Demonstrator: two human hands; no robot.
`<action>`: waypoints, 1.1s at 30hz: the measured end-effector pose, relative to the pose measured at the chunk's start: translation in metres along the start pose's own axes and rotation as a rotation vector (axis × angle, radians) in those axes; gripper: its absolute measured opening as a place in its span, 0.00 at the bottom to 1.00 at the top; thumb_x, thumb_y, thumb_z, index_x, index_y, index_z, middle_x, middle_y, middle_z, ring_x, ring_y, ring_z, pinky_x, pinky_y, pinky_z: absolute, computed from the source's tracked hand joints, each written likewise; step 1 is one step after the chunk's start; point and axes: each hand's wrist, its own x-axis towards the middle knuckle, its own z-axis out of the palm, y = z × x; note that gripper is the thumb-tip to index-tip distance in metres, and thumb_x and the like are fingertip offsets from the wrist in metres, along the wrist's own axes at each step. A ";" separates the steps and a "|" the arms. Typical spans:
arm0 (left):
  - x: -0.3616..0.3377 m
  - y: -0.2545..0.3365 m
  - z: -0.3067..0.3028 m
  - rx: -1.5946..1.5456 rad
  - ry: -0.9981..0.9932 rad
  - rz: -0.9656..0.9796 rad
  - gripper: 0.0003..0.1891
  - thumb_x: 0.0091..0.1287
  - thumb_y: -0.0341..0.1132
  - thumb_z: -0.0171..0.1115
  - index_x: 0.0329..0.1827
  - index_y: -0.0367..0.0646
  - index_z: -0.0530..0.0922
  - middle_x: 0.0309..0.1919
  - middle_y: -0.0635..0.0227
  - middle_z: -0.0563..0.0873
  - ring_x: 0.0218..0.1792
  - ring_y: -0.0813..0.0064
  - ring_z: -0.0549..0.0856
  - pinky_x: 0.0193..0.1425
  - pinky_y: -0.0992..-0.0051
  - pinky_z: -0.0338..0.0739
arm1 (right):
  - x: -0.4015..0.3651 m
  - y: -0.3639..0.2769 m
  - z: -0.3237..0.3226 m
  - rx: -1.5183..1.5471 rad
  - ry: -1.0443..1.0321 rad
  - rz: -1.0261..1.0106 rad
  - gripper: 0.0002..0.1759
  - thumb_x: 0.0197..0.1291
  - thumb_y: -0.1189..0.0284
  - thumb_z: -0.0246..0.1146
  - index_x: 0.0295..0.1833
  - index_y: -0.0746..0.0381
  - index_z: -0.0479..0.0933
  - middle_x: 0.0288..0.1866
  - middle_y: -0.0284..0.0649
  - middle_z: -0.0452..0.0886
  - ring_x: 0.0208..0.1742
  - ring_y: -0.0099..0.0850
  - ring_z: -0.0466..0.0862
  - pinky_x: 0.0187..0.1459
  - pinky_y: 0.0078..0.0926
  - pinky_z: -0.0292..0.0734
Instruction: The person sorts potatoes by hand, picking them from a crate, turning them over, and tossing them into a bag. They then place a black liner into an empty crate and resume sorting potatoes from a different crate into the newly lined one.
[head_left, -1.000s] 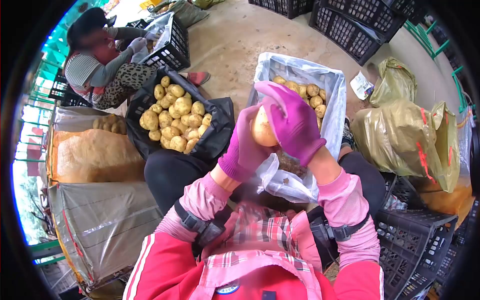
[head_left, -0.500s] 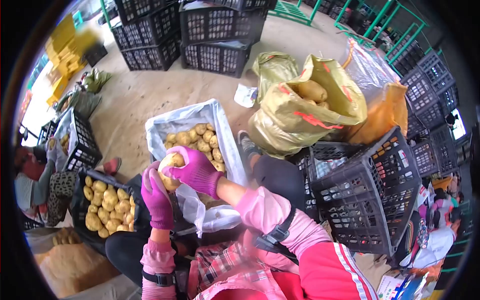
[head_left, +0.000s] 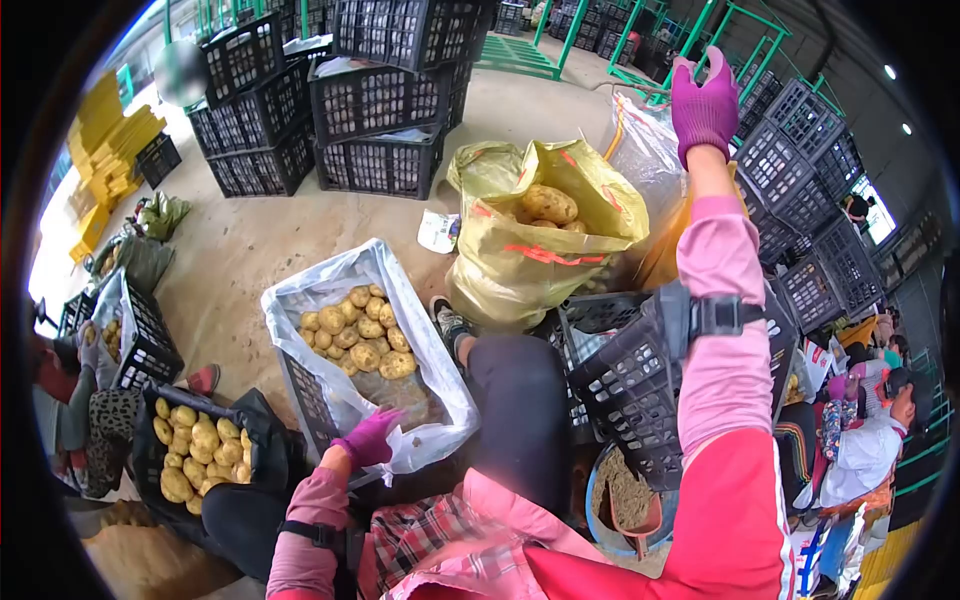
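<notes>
Floor: a bare concrete floor [head_left: 235, 265] is shown under a warehouse roof, with stacked black crates [head_left: 380, 105] set at 11 o'clock, perhaps piled to save ground.
Lined crate: at 8 to 9 o'clock, a black crate [head_left: 308, 398] is fitted with a white liner [head_left: 452, 398], draped over the rim probably so that it is held in place and the contents are shielded from the hard mesh.
Potatoes: the crate potatoes [head_left: 365, 355] are gathered at the far end; the near end is left uncovered, within easy reach.
Left hand: the purple-gloved left hand [head_left: 370, 438] is placed at 7 o'clock, over the crate's near edge by the liner; whether the plastic is gripped cannot be told.
Right hand: the right hand [head_left: 705, 105] is raised between 1 and 2 o'clock, arm outstretched; thumb and finger are parted and no potato is seen between them, though the palm is hidden.
Sack: at 1 o'clock, a yellow-green sack [head_left: 500, 280] is kept wide-mouthed, likely for access; large potatoes [head_left: 550, 205] are held inside.
Black bag: at 8 o'clock, more potatoes [head_left: 205, 435] are held in an opened black bag [head_left: 272, 440], placed close beside the knee.
</notes>
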 end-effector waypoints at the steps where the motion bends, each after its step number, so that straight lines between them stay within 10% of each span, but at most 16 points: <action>1: -0.008 -0.010 0.015 0.023 -0.079 -0.039 0.39 0.47 0.29 0.63 0.70 0.47 0.71 0.66 0.55 0.77 0.70 0.49 0.71 0.74 0.59 0.67 | -0.014 -0.036 -0.018 0.181 -0.170 0.071 0.31 0.60 0.56 0.67 0.65 0.61 0.75 0.61 0.51 0.80 0.62 0.44 0.80 0.63 0.38 0.73; 3: -0.029 -0.021 0.011 0.032 -0.389 -0.459 0.34 0.49 0.35 0.64 0.66 0.50 0.77 0.62 0.56 0.81 0.65 0.53 0.78 0.71 0.61 0.70 | -0.077 -0.097 -0.015 0.728 -0.304 0.131 0.29 0.60 0.54 0.66 0.60 0.61 0.77 0.54 0.47 0.84 0.57 0.42 0.83 0.61 0.39 0.75; 5: -0.048 -0.025 0.011 0.382 -0.526 -0.332 0.14 0.53 0.38 0.63 0.42 0.50 0.88 0.41 0.56 0.88 0.43 0.49 0.87 0.51 0.57 0.81 | -0.162 -0.163 -0.025 0.912 -0.786 0.145 0.33 0.61 0.52 0.66 0.66 0.61 0.73 0.60 0.48 0.81 0.62 0.41 0.81 0.63 0.37 0.73; 9: -0.095 0.046 -0.034 0.222 -0.004 -0.439 0.06 0.58 0.36 0.60 0.29 0.47 0.84 0.33 0.54 0.86 0.37 0.50 0.86 0.41 0.58 0.80 | -0.349 -0.258 -0.046 0.962 -1.736 0.020 0.48 0.57 0.49 0.71 0.73 0.69 0.63 0.72 0.57 0.70 0.73 0.45 0.70 0.70 0.34 0.67; 15: -0.178 0.070 -0.040 0.223 0.098 -0.713 0.07 0.60 0.38 0.61 0.30 0.46 0.83 0.28 0.57 0.85 0.34 0.51 0.86 0.39 0.58 0.80 | -0.514 -0.304 -0.081 0.883 -2.502 0.105 0.65 0.43 0.33 0.71 0.72 0.75 0.62 0.70 0.63 0.70 0.71 0.50 0.73 0.68 0.36 0.69; 21: -0.129 0.039 -0.019 0.132 0.946 -0.675 0.21 0.60 0.48 0.66 0.52 0.48 0.79 0.49 0.56 0.84 0.50 0.51 0.83 0.53 0.59 0.79 | -0.498 -0.339 -0.185 0.808 -2.049 -0.183 0.14 0.60 0.62 0.62 0.47 0.57 0.82 0.46 0.46 0.86 0.49 0.47 0.85 0.52 0.46 0.78; 26: -0.094 0.001 -0.014 0.226 0.724 -0.903 0.17 0.62 0.46 0.64 0.48 0.46 0.78 0.46 0.54 0.84 0.47 0.50 0.84 0.51 0.58 0.79 | -0.500 -0.330 -0.201 1.046 -1.613 -0.154 0.10 0.61 0.68 0.55 0.41 0.58 0.81 0.37 0.48 0.84 0.40 0.49 0.85 0.41 0.47 0.78; 33: -0.118 0.000 -0.035 0.308 0.599 -1.141 0.09 0.67 0.40 0.57 0.42 0.45 0.78 0.36 0.54 0.86 0.41 0.48 0.86 0.43 0.53 0.79 | -0.509 -0.355 -0.213 1.056 -1.618 -0.265 0.08 0.61 0.69 0.56 0.41 0.56 0.80 0.35 0.44 0.84 0.37 0.46 0.86 0.39 0.45 0.80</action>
